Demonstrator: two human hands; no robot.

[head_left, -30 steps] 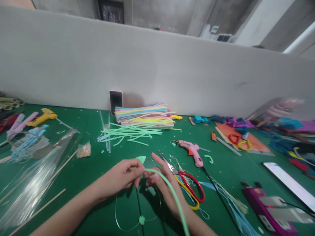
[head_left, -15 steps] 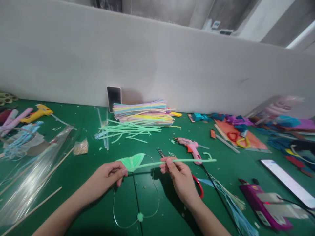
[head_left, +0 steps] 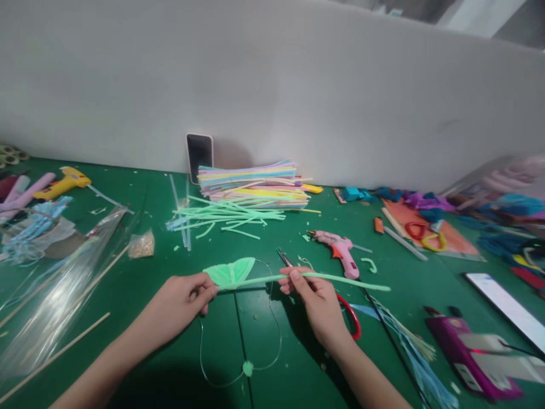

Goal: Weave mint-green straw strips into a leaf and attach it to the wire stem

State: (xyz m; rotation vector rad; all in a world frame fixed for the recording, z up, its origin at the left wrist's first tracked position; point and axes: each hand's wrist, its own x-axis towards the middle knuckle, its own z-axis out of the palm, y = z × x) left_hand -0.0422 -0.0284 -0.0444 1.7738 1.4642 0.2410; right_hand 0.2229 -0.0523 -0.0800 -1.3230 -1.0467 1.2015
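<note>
My left hand pinches the left end of a long light-green pipe cleaner, right at the lower edge of a green wing-shaped piece. Whether these fingers also grip the wing piece I cannot tell. My right hand is closed on the same pipe cleaner near its middle, and the free end droops slightly to the right. A thin clear wire with a small green tuft loops below the wing piece. Under my right hand lie scissors with a red handle, partly hidden.
A pink glue gun and a curled green scrap lie right of centre. Behind are bundled pastel pipe cleaners, loose green ones and a propped phone. A purple power bank lies front right.
The view has tilted down slightly. The pipe cleaner's left end now meets my left fingertips, and its right end hangs lower. Both hands keep their grip.
</note>
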